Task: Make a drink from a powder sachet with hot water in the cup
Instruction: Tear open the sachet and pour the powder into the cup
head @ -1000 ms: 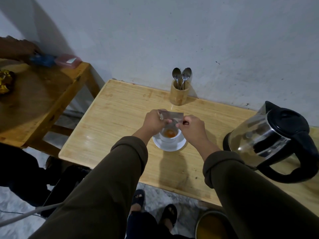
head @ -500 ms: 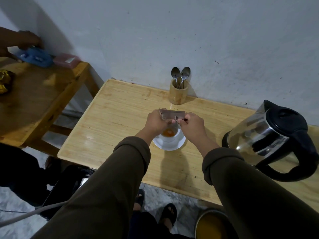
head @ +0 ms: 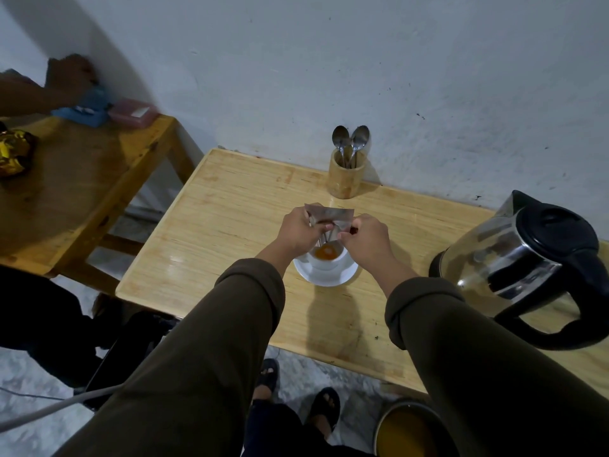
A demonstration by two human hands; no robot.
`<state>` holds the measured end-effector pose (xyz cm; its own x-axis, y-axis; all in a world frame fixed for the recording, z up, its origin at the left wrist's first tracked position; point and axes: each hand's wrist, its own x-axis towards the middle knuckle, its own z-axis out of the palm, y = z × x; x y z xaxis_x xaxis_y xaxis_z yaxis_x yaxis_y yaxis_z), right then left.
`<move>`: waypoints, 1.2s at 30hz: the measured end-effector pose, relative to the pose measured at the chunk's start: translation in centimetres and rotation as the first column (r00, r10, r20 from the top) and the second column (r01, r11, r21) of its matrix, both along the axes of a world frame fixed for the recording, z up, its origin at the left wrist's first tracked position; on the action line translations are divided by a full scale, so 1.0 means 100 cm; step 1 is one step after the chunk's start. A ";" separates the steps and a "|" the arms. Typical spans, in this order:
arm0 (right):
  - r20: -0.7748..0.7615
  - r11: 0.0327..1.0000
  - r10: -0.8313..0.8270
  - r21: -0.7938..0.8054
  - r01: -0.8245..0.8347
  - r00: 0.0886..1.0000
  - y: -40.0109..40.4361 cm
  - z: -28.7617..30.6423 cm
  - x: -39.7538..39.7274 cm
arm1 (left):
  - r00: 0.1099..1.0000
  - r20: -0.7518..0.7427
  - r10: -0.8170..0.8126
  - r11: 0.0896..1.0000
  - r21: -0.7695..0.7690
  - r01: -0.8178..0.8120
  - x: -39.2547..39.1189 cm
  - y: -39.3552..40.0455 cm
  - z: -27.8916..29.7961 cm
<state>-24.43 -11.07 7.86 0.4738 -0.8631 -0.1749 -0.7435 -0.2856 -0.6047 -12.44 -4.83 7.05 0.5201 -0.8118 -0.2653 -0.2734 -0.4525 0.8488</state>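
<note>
Both your hands, left (head: 301, 230) and right (head: 365, 237), pinch the sachet (head: 329, 215) over the cup (head: 328, 258) at desk (head: 230, 209) centre, kettle (head: 534, 258) at 3 o'clock.

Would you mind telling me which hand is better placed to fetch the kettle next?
Right. The kettle stands on the right hand's side; the left hand would cross over the cup.

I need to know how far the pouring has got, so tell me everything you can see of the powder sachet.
The small silvery foil powder sachet is held above the white cup, which stands on a white saucer. The left hand pinches its left side, the right hand its right corner. Its flat, creased upper edge faces the wall; the lower part narrows toward the cup, where orange powder lies. Its opening is hidden.
</note>
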 end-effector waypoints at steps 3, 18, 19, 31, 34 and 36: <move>0.016 1.000 0.013 -0.010 -0.013 1.000 0.000 -0.001 0.000 | 1.000 0.001 -0.012 1.000 0.005 0.012 0.002 -0.001 -0.003; 0.067 0.997 -0.078 0.009 0.077 0.995 0.004 0.000 -0.007 | 0.999 0.037 0.010 0.998 -0.059 -0.008 0.011 0.010 0.000; 0.071 0.997 -0.080 0.010 0.080 0.994 0.005 0.001 -0.009 | 0.999 0.049 0.007 0.998 -0.056 -0.004 0.011 0.011 0.000; 0.119 0.907 -0.373 0.257 0.334 0.920 0.012 0.005 -0.014 | 0.996 0.090 0.027 0.991 -0.133 -0.015 0.010 0.024 -0.003; 0.070 0.649 -0.579 0.643 0.407 0.813 0.017 0.020 -0.012 | 0.993 0.105 0.044 0.983 -0.182 -0.024 0.012 0.026 -0.004; 0.053 0.591 -0.527 0.740 0.321 0.848 0.022 0.026 -0.014 | 0.991 0.128 0.029 0.978 -0.209 -0.002 0.013 0.027 -0.004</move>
